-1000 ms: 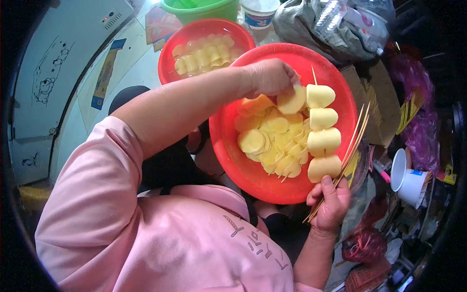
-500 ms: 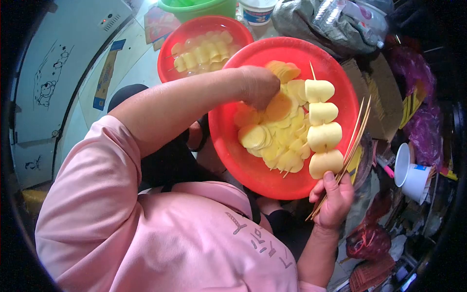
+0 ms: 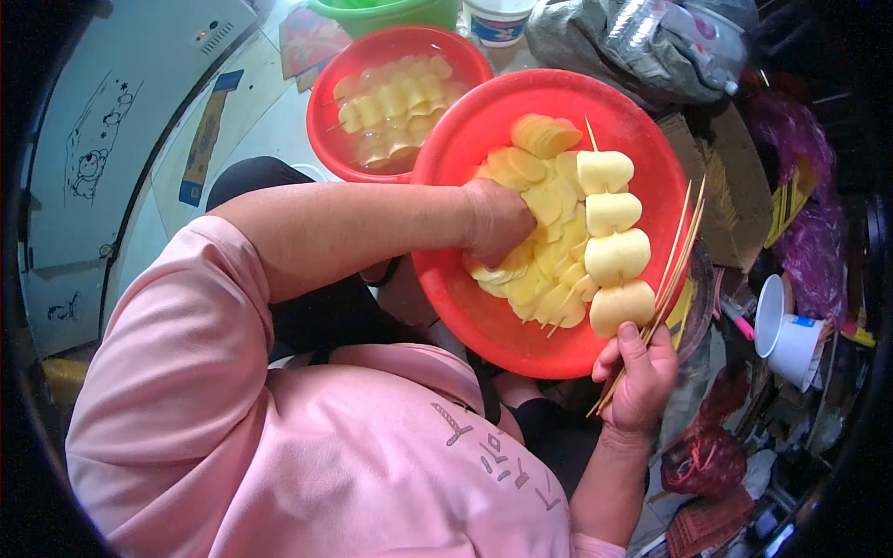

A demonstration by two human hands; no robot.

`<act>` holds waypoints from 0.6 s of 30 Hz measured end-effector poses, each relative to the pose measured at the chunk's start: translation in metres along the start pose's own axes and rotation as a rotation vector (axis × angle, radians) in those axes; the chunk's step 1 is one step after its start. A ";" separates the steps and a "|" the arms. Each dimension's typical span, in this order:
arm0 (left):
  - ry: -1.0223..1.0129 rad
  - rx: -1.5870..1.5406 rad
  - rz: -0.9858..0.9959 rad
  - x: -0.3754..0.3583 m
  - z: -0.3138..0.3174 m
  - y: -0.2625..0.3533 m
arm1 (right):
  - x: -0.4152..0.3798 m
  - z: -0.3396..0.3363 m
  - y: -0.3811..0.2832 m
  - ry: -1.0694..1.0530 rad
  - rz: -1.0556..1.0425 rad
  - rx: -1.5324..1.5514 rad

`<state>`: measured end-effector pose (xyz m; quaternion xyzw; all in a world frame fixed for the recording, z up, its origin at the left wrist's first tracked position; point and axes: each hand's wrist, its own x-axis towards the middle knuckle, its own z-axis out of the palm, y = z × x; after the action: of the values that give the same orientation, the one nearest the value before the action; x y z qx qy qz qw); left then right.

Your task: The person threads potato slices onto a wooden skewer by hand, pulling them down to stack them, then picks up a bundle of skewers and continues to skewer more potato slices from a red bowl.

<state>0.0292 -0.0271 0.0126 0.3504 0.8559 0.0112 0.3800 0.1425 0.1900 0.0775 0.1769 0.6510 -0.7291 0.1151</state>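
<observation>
My right hand (image 3: 640, 377) grips the lower end of a skewer of thick, pale yellow potato slices (image 3: 619, 259), thumb against the lowest slice. The same hand also holds several bare bamboo skewers (image 3: 684, 246), fanned out to the right. My left hand (image 3: 499, 223) reaches down into a heap of thin potato slices (image 3: 558, 288) in a large red basin (image 3: 446, 307). Its fingers are hidden from me, so what they hold does not show. A stack of slices (image 3: 544, 136) leans at the basin's far side. Skewer tips poke out of the heap's near edge.
Behind stands a smaller red basin (image 3: 321, 139) of water with skewered slices (image 3: 391, 102). A green basin (image 3: 391, 19) and a white tub (image 3: 498, 23) are farther back. To the right lie a cardboard box (image 3: 730, 186), a white cup (image 3: 791, 335) and purple plastic (image 3: 809, 223).
My left hand has moved down and toward me within the heap, uncovering slices near the far side. My right hand and its skewers have barely shifted.
</observation>
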 end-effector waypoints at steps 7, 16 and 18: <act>0.208 0.039 0.089 0.003 0.017 0.009 | 0.000 0.001 0.000 -0.007 0.012 -0.016; 0.081 -0.209 0.063 -0.011 -0.018 0.005 | -0.004 -0.001 -0.001 -0.019 -0.004 -0.024; 0.281 -0.339 0.029 -0.020 -0.031 0.003 | -0.004 -0.001 -0.001 -0.021 -0.012 -0.024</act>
<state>0.0201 -0.0289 0.0479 0.2887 0.8814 0.2090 0.3101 0.1460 0.1908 0.0802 0.1640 0.6596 -0.7237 0.1196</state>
